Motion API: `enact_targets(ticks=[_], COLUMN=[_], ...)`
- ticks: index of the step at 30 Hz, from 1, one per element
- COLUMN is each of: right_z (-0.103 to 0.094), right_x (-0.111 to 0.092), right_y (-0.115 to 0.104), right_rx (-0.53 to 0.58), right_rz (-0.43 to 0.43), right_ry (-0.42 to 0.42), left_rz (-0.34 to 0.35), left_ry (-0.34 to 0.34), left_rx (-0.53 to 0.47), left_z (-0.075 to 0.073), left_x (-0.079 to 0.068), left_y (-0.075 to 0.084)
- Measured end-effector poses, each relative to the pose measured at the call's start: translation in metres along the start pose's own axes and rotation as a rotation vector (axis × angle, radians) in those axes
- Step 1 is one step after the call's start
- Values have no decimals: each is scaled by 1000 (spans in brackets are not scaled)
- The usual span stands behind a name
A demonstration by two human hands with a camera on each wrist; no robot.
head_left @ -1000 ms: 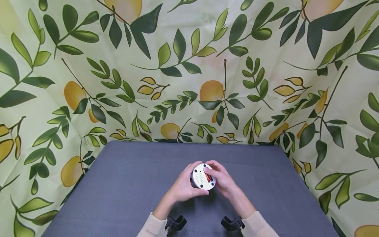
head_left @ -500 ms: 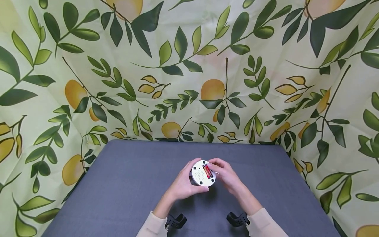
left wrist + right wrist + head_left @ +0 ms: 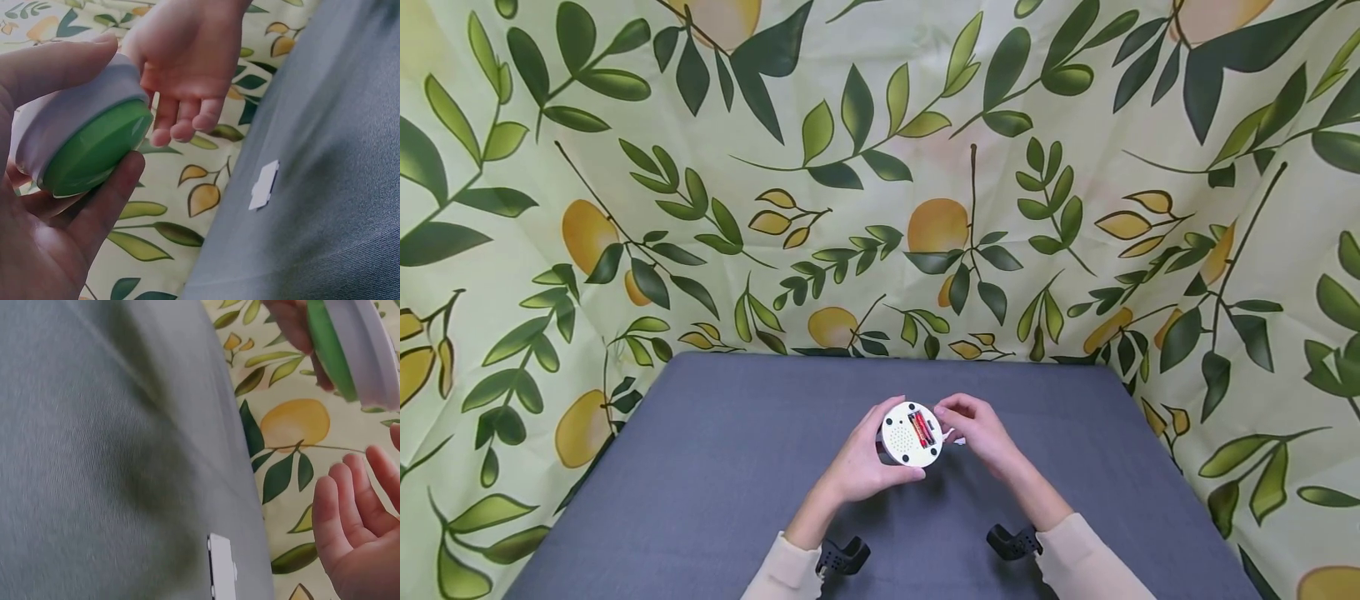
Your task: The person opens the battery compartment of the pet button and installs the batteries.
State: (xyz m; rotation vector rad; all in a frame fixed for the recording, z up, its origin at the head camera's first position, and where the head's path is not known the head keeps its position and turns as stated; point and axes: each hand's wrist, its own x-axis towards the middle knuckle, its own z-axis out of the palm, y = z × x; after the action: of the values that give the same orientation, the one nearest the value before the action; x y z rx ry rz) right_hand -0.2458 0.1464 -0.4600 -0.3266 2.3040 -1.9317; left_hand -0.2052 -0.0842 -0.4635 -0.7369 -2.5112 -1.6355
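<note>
My left hand (image 3: 867, 457) grips a round white push-button buzzer (image 3: 901, 442) by its rim, thumb on one side and fingers on the other. Its underside, with speaker holes and dark feet, faces up in the head view. Red batteries (image 3: 921, 429) show in the uncovered slot. The green dome (image 3: 100, 150) points down, seen in the left wrist view. Beside the far-right rim is my right hand (image 3: 981, 433), its fingers loosely bent. Three of its fingers hang free in the left wrist view; the device hides the fingertips nearest the rim.
A small white battery cover (image 3: 265, 184) with tabs lies on the grey-blue tabletop (image 3: 760, 450), under and beyond the right hand in the head view. Leaf-and-fruit patterned cloth (image 3: 850, 275) stands behind and at both sides. Each wrist carries a black camera mount.
The right thumb and fingers have drawn back from the battery slot to the right, leaving the batteries exposed. The left hand has shifted the buzzer slightly up and left. The white cover now shows.
</note>
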Motion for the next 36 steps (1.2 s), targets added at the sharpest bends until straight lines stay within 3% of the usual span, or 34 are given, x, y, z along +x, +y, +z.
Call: enact_targets(ticks=[18,28,36], right_z=[-12,-10,-10], right_x=[15,24,28], right_y=[30,48,58], right_rx=[-437,-660,-792], right_rz=[-81,-123,-93], right_ry=[153,144,119], left_rz=[-3,-13,-11], left_ry=[11,7,12], left_rx=[25,26,26], left_z=[-1,-2,-1], left_x=[0,0,0], left_y=[-1,0,-1])
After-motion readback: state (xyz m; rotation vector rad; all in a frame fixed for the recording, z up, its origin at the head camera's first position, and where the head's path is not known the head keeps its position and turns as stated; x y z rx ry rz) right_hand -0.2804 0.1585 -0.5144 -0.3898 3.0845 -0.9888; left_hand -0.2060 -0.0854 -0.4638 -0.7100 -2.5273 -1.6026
